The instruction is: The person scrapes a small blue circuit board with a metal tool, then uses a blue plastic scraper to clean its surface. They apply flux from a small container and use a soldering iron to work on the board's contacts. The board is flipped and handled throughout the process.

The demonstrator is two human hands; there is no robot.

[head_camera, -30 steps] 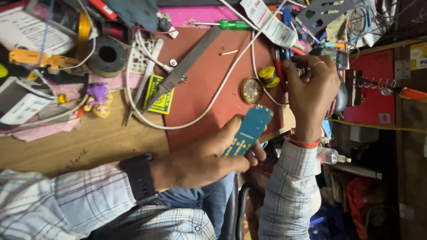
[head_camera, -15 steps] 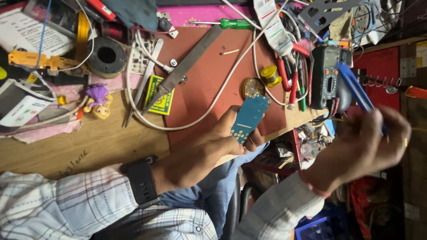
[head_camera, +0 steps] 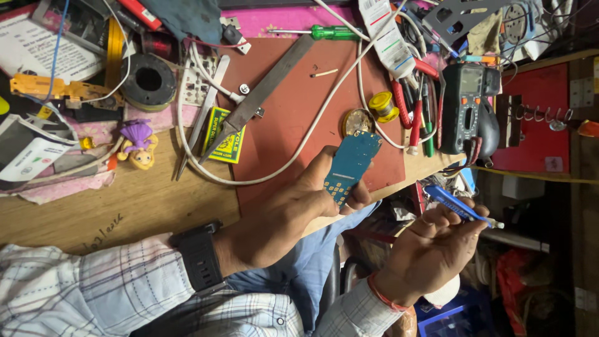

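Gripping a teal circuit board between thumb and fingers, the left hand holds it tilted over the edge of the red-brown mat. The right hand, off the bench's edge, pinches a blue-handled tool in curled fingers. A multimeter and green screwdriver lie beyond.

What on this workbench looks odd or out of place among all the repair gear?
A small doll figure with purple hair lies on the wooden bench near the left side, among wires and tools, a toy amid repair gear. The left hand holds a bare blue circuit board; the right hand holds a blue tool.
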